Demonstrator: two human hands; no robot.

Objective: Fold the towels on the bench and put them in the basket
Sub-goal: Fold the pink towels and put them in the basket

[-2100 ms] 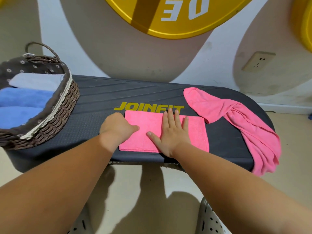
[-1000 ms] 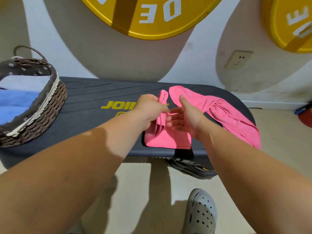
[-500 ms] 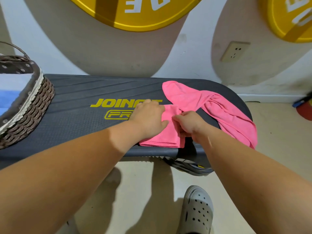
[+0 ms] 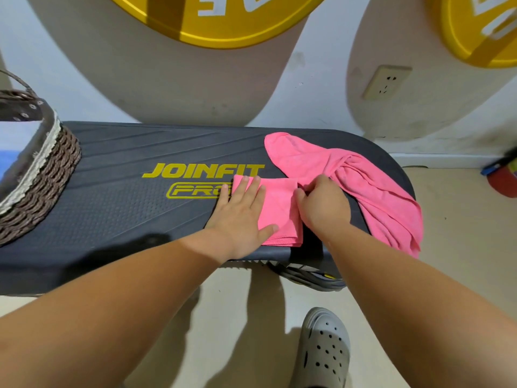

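A small folded pink towel (image 4: 279, 211) lies near the front edge of the dark bench (image 4: 117, 191). My left hand (image 4: 240, 217) rests flat on the towel's left half, fingers spread. At the towel's right edge my right hand (image 4: 321, 205) is curled, its fingertips on the fabric; whether it pinches the edge is hidden. A second pink towel (image 4: 358, 180), unfolded and twisted, lies on the right end of the bench and hangs over its edge. The woven basket (image 4: 42, 175) stands on the bench's far left, cut off by the frame.
A wall with yellow discs and a socket (image 4: 386, 82) stands right behind the bench. A grey clog (image 4: 324, 348) is on the floor below my right arm. A red and blue object (image 4: 503, 177) lies on the floor at far right.
The wide folded towel was folded over from left to right into a smaller square. My left hand has gone from curled to flat on it. The view shifted right, so the basket is mostly out of frame.
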